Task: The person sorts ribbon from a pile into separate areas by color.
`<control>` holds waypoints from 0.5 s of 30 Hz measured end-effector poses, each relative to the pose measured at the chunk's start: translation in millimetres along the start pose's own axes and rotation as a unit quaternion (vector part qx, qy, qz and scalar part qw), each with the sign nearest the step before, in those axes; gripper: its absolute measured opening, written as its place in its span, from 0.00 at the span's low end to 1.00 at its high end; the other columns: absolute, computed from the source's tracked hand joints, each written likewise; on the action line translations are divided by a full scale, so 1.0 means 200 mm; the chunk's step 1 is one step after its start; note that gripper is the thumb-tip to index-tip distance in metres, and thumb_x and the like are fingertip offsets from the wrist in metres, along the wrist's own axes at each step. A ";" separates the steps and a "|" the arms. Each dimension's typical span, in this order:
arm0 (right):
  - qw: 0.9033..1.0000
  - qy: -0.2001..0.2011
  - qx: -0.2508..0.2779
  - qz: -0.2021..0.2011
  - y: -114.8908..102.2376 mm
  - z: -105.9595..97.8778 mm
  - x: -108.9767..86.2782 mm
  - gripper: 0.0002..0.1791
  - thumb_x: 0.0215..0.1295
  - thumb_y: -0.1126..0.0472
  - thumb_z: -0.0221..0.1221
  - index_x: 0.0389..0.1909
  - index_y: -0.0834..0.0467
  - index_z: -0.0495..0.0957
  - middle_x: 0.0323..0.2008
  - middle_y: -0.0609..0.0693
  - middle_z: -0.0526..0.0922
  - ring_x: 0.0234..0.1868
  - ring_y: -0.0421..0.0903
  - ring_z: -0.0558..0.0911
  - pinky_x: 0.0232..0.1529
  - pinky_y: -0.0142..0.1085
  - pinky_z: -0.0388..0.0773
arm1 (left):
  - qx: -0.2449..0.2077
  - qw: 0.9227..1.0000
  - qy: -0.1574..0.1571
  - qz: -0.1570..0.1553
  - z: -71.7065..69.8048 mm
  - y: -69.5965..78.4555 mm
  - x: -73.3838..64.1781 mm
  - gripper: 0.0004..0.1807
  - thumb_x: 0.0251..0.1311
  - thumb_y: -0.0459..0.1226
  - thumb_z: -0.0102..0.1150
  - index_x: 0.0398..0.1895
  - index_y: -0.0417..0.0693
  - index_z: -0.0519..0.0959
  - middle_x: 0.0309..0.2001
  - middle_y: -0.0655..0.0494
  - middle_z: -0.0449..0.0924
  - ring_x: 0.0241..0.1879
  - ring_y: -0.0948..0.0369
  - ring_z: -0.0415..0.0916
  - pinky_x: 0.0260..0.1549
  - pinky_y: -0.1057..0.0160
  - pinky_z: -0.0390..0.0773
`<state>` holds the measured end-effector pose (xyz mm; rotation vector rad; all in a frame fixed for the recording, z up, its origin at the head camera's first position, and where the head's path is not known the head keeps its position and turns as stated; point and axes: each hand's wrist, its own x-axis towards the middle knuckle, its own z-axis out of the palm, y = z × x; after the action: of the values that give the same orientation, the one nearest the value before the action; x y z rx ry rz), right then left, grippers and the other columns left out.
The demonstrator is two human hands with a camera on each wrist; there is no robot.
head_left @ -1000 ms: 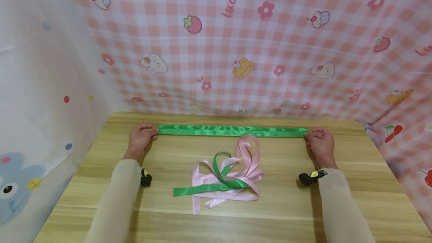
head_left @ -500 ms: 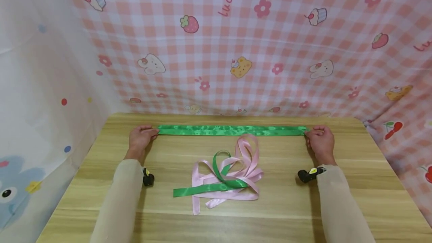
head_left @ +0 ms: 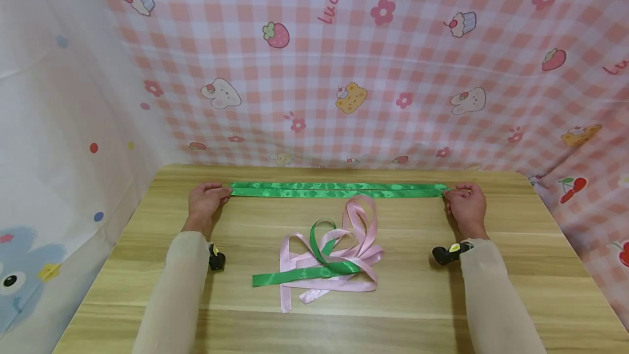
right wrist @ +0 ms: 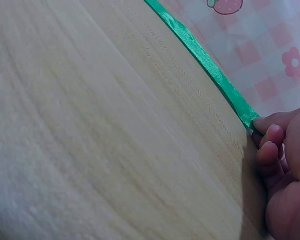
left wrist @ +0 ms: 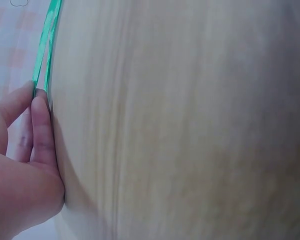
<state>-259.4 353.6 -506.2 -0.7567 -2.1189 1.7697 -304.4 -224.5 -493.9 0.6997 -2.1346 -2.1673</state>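
Note:
A shiny green ribbon lies stretched straight along the far side of the table, with two strands side by side. My left hand pinches its left end; in the left wrist view the two green strands run into the fingertips. At the other end, the thumb and fingers of my right hand pinch the ribbon. The right wrist view shows that end of the green ribbon under the thumb, with other fingers curled below.
Between the forearms lies a loose tangle of pink ribbon, with another green ribbon looped across it. The wooden table ends at a pink checked cloth behind. A white cloth hangs at the left.
The head view has shifted very slightly. Both hands keep their hold at the ribbon's ends, and the tangle stays as it was.

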 end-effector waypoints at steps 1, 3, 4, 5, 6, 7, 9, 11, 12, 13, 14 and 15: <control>1.000 0.000 0.002 0.002 0.00 0.00 0.00 0.16 0.63 0.69 0.63 0.39 0.53 0.65 0.15 0.36 0.74 0.10 0.34 0.72 0.13 0.26 0.72 | 0.000 1.000 0.001 -0.003 0.00 0.00 0.00 0.23 0.58 0.26 0.67 0.55 0.31 0.71 0.28 0.59 0.85 0.23 0.71 0.79 0.30 0.74 0.81; 1.000 0.001 0.001 0.001 0.00 -0.01 0.00 0.16 0.62 0.69 0.63 0.39 0.53 0.65 0.16 0.36 0.74 0.10 0.34 0.72 0.13 0.26 0.72 | 0.000 1.000 0.001 -0.009 0.00 0.00 -0.01 0.23 0.57 0.27 0.67 0.55 0.32 0.72 0.28 0.59 0.85 0.24 0.71 0.79 0.30 0.74 0.81; 1.000 0.001 0.002 0.002 0.00 -0.01 -0.01 0.16 0.62 0.69 0.63 0.39 0.53 0.65 0.16 0.36 0.75 0.10 0.34 0.73 0.13 0.26 0.72 | -0.005 1.000 0.000 -0.012 0.00 0.00 -0.01 0.23 0.58 0.27 0.67 0.55 0.33 0.71 0.30 0.58 0.86 0.24 0.71 0.79 0.31 0.74 0.81; 1.000 0.002 0.006 0.001 0.00 -0.01 -0.01 0.16 0.62 0.69 0.63 0.39 0.53 0.65 0.15 0.36 0.75 0.10 0.34 0.73 0.13 0.26 0.72 | -0.011 1.000 0.000 -0.014 0.00 0.00 -0.01 0.23 0.57 0.27 0.68 0.55 0.33 0.71 0.30 0.58 0.86 0.25 0.70 0.79 0.31 0.74 0.81; 1.000 0.002 0.009 0.002 0.00 -0.01 -0.01 0.16 0.62 0.69 0.63 0.39 0.53 0.65 0.15 0.36 0.75 0.10 0.34 0.73 0.13 0.26 0.72 | -0.019 1.000 0.000 -0.015 0.00 0.00 -0.01 0.23 0.57 0.27 0.68 0.55 0.33 0.71 0.32 0.56 0.86 0.25 0.70 0.80 0.32 0.73 0.81; 1.000 0.003 0.011 0.002 0.00 -0.01 -0.01 0.16 0.62 0.69 0.64 0.40 0.53 0.65 0.15 0.36 0.75 0.10 0.34 0.73 0.13 0.26 0.72 | -0.026 1.000 0.002 -0.017 0.00 0.01 -0.02 0.23 0.56 0.26 0.68 0.54 0.34 0.72 0.32 0.56 0.86 0.26 0.70 0.80 0.32 0.73 0.81; 1.000 0.005 0.014 0.001 0.00 -0.01 -0.02 0.17 0.62 0.68 0.64 0.40 0.52 0.65 0.16 0.36 0.76 0.10 0.34 0.73 0.13 0.26 0.72 | -0.041 0.999 0.002 -0.017 0.00 0.01 -0.02 0.22 0.56 0.25 0.68 0.52 0.35 0.72 0.33 0.56 0.86 0.27 0.69 0.80 0.34 0.73 0.81; 1.000 0.006 0.012 -0.004 -0.01 -0.01 -0.03 0.17 0.63 0.67 0.64 0.41 0.52 0.64 0.17 0.35 0.76 0.10 0.34 0.73 0.14 0.26 0.72 | -0.058 0.998 0.005 -0.021 0.00 0.01 -0.02 0.20 0.56 0.25 0.67 0.50 0.37 0.72 0.32 0.57 0.84 0.27 0.68 0.80 0.35 0.72 0.82; 1.000 0.007 0.014 -0.006 -0.01 -0.01 -0.04 0.18 0.62 0.67 0.65 0.41 0.51 0.64 0.18 0.35 0.76 0.11 0.34 0.73 0.14 0.26 0.72 | -0.064 0.998 0.004 -0.023 0.00 0.01 -0.02 0.19 0.57 0.25 0.67 0.50 0.38 0.71 0.32 0.59 0.83 0.28 0.68 0.80 0.36 0.72 0.82; 1.000 0.010 0.014 -0.009 -0.01 -0.01 -0.04 0.18 0.62 0.67 0.65 0.41 0.51 0.64 0.19 0.36 0.76 0.11 0.34 0.73 0.14 0.26 0.72 | -0.071 0.997 0.003 -0.027 0.00 0.01 -0.02 0.19 0.58 0.25 0.66 0.50 0.40 0.71 0.31 0.60 0.82 0.29 0.68 0.80 0.36 0.72 0.82; 1.000 0.012 0.017 -0.010 -0.01 -0.01 -0.04 0.19 0.61 0.67 0.65 0.41 0.51 0.64 0.20 0.36 0.76 0.11 0.34 0.73 0.14 0.26 0.72 | -0.078 0.997 -0.001 -0.029 0.00 0.01 -0.02 0.18 0.59 0.26 0.65 0.50 0.40 0.70 0.31 0.61 0.82 0.29 0.68 0.80 0.37 0.72 0.81; 1.000 0.014 0.014 -0.010 0.00 -0.01 -0.05 0.19 0.61 0.67 0.66 0.41 0.50 0.64 0.23 0.36 0.75 0.11 0.34 0.73 0.15 0.26 0.72 | -0.091 0.995 -0.003 -0.031 0.00 0.01 -0.02 0.18 0.60 0.25 0.64 0.50 0.41 0.69 0.31 0.61 0.82 0.30 0.68 0.80 0.38 0.72 0.81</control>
<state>-250.1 350.5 -503.8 -0.7457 -2.0711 1.7652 -301.1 -223.4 -489.9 0.7531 -1.9094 -2.3597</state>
